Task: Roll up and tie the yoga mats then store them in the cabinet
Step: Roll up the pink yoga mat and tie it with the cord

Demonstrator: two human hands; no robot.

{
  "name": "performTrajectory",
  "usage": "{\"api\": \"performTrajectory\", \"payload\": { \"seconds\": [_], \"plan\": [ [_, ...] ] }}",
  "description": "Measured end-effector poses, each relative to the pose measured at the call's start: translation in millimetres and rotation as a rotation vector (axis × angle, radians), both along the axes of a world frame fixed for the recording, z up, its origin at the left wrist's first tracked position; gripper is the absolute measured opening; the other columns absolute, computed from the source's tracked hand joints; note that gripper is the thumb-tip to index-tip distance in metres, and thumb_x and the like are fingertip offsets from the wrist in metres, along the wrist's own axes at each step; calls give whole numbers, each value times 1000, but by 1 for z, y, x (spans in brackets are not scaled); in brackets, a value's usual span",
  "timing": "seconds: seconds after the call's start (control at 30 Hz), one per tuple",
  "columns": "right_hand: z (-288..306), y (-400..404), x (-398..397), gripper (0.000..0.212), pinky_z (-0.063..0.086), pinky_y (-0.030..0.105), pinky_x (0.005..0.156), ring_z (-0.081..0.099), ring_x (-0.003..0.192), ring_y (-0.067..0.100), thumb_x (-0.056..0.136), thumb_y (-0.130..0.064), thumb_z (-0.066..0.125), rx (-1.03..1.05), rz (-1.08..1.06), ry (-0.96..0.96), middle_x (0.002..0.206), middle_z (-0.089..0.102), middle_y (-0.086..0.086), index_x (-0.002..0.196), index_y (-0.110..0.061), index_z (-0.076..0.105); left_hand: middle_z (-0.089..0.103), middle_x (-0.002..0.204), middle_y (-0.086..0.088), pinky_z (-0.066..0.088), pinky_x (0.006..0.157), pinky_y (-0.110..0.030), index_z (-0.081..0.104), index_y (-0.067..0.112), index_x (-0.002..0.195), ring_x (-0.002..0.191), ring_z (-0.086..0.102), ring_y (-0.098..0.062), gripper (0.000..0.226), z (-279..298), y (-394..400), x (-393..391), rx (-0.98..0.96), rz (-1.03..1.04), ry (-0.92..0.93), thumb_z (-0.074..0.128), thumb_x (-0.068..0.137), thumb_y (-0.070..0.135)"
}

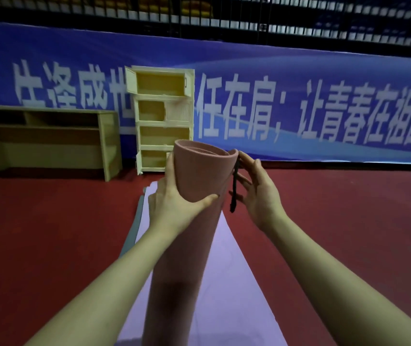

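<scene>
Left hand (174, 203) is gripping the rolled mat (199, 176) upright, right hand (257, 193) pinching the strap (234, 188); loosen up and it's probably unrolling

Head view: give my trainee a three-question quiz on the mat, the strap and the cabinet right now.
1. True or false: the pink mat is rolled up.
2. Which hand pinches the black strap? A) left hand B) right hand
3. Fill in: the cream cabinet's top door is ____.

Key: 1 true; 2 B; 3 open.
</scene>
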State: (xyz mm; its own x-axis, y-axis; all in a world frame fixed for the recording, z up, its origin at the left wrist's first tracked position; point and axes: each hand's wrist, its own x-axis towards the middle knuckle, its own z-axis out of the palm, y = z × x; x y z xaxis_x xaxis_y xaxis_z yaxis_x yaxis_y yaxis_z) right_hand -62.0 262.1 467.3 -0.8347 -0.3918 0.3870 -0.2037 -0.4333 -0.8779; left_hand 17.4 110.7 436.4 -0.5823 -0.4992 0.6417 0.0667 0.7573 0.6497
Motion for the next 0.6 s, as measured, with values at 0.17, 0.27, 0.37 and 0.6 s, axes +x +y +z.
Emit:
{"api": "performTrajectory", "payload": {
  "seconds": [0.17, 0.27, 0.37, 0.6],
  "plan": [
    [-17, 6, -2, 44, 41, 53, 101, 53, 121, 16, 102, -45, 29, 84, -12, -31, 123, 63, -13, 118, -29, 66, 41, 142, -8, 35, 105, -48, -11, 46, 143, 127, 45, -32, 125, -23, 4, 1, 12, -51, -88, 79, 57, 60],
    [-28, 10, -4, 44, 40, 50, 103, 54, 117, 8, 102, -46, 26, 133, -65, -13, 120, 64, -18, 120, -33, 65, 35, 141, -6, 38, 104, -51, -8, 49, 143, 128, 41, -29, 124, -32, 0, 2, -20, -120, -99, 80, 56, 59],
    [-28, 14, -6, 45, 41, 46, 101, 56, 111, 4, 102, -49, 23, 141, -118, 5, 120, 64, -18, 116, -37, 64, 23, 144, 4, 44, 100, -46, 6, 43, 140, 122, 43, -22, 113, -25, -7, -1, -61, -212, -62, 74, 53, 68],
    [-25, 14, -9, 45, 43, 40, 101, 59, 113, 8, 101, -48, 26, 187, -99, 98, 116, 67, -16, 116, -34, 66, 42, 130, 10, 34, 81, -13, 48, 13, 108, 106, 40, 2, 62, 1, -11, -8, -181, -257, 105, 45, 76, 67]
  ]
}}
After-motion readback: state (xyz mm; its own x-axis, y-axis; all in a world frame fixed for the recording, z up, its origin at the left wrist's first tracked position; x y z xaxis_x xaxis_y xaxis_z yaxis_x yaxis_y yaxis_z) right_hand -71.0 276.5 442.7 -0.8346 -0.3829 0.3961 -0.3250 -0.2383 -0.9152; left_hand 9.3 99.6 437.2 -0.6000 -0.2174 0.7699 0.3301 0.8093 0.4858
